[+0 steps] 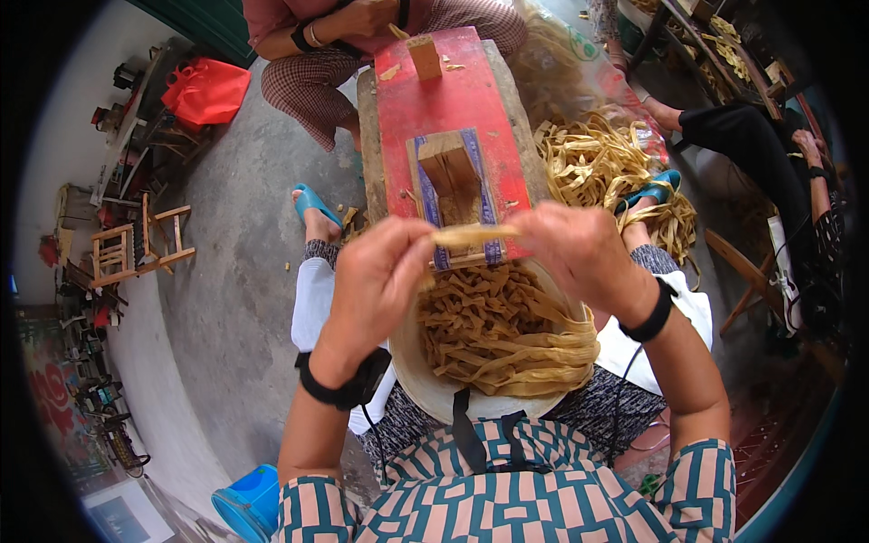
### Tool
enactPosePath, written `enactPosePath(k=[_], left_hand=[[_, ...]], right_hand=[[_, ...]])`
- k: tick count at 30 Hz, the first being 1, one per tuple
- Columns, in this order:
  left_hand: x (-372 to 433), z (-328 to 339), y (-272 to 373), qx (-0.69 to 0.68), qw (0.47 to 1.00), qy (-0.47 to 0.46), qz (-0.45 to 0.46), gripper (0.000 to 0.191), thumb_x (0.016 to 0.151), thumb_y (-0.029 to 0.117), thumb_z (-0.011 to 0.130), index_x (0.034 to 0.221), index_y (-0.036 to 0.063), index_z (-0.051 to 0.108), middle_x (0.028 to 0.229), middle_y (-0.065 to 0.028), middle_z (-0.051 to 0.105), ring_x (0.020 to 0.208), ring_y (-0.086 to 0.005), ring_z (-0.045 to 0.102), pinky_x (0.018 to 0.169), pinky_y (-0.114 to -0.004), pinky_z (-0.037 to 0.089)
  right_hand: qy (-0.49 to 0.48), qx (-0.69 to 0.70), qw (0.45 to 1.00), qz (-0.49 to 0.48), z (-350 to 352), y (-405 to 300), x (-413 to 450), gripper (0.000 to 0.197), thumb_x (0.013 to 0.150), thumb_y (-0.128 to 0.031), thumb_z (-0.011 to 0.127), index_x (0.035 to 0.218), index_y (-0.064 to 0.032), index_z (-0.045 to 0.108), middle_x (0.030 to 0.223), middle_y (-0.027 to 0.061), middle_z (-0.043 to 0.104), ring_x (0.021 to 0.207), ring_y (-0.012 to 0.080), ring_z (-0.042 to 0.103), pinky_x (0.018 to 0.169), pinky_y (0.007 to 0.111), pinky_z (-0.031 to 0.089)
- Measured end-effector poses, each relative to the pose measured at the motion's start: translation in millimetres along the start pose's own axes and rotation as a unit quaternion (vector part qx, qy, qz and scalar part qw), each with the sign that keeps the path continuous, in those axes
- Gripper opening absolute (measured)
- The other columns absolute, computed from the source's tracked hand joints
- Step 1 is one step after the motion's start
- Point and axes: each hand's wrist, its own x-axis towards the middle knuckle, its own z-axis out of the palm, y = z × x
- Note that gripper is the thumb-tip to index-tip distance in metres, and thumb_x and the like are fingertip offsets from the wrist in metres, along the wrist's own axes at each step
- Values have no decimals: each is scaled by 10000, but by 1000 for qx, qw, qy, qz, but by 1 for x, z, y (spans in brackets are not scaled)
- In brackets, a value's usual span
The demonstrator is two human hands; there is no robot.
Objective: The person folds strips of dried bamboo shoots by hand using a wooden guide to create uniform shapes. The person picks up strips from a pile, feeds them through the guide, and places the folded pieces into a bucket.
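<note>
A short, flat yellowish strip point(475, 235) is stretched between my two hands. My left hand point(380, 285) pinches one end, and my right hand point(577, 251), slightly blurred, grips the other. Below them, between my knees, sits a pale basin point(402, 360). It holds a heap of short, folded or knotted brown pieces point(475, 305). Long strips point(536, 360) lie along its near side and hang over the right rim. Just beyond my hands, a wooden block point(445, 163) stands on a small board edged with blue printed tape point(429, 200).
A red board point(441, 105) on a worn bench point(370, 149) carries another wooden block point(424, 58). A person point(339, 41) sits opposite. Loose strips point(590, 149) cover the floor at right, near another person's leg point(733, 136). A blue bucket point(251, 502) stands at lower left.
</note>
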Motion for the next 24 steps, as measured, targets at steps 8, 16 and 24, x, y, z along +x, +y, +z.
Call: enactPosePath(k=[8,16,24], left_hand=[[42,19,-41,43,997,65,6,140,1122,103,759,1153,-28,798,956,-129,781,838,-238,764,780,-375,591],[26,10,-33,115,988,80,-64,137,1118,140,771,1131,17,829,945,-80,803,862,-231,690,1044,-404,458],[-32,-2,6,7,999,32,33,240,1164,190,755,1266,1,862,1144,-115,833,949,-221,783,916,-367,597]], right_hand=[[35,-77,996,32,33,47,37,87,1101,-137,696,1036,-82,679,884,154,748,830,381,797,656,496,607],[35,-67,994,78,28,54,2,38,1104,-133,694,1089,-100,707,878,156,732,818,372,789,669,497,604],[37,-56,997,-40,-3,-7,-24,344,962,-51,770,1294,-108,838,855,56,698,758,267,750,651,409,614]])
